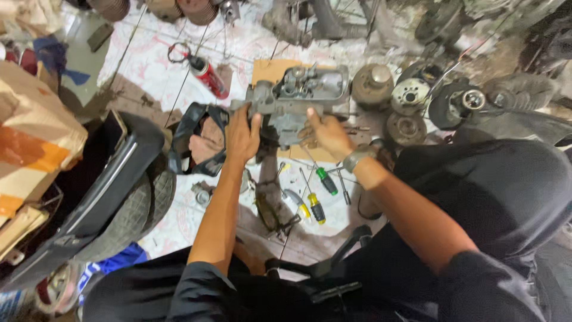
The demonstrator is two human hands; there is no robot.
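Engine casing (298, 98), a grey cast-metal block with a round opening and small fittings on top, sat at the middle of the scene on a flat sheet of brown cardboard (268, 68) laid on the tiled floor (155, 65). Its long axis ran left to right across the view, and it lay just beyond both hands, on their far side. The left hand (243, 136) was clamped on the casing's left near corner, fingers (256, 122) curled up against the metal. The right hand (325, 134) pressed on the near right face, its fingers spread and bent around the lower edge, thumb up; a grey wristwatch (357, 158) sat on that wrist. Both hands touched the casing, with neither clearly nearer.

Just left of the left hand lay a black rubber ring-shaped piece (196, 143). Farther off to the left, a red spray can (208, 74) with a black cap lay tilted on the floor; its label was too small to make out. On the near side of the hands lay two screwdrivers, one with a green handle (326, 180) and one with a yellow and black handle (316, 207). To the right of the casing, round metal parts (405, 95) sat close together. At the far left edge stood a brown cardboard box (30, 131) with an orange band, and a black scooter seat (113, 179) lay beside it.
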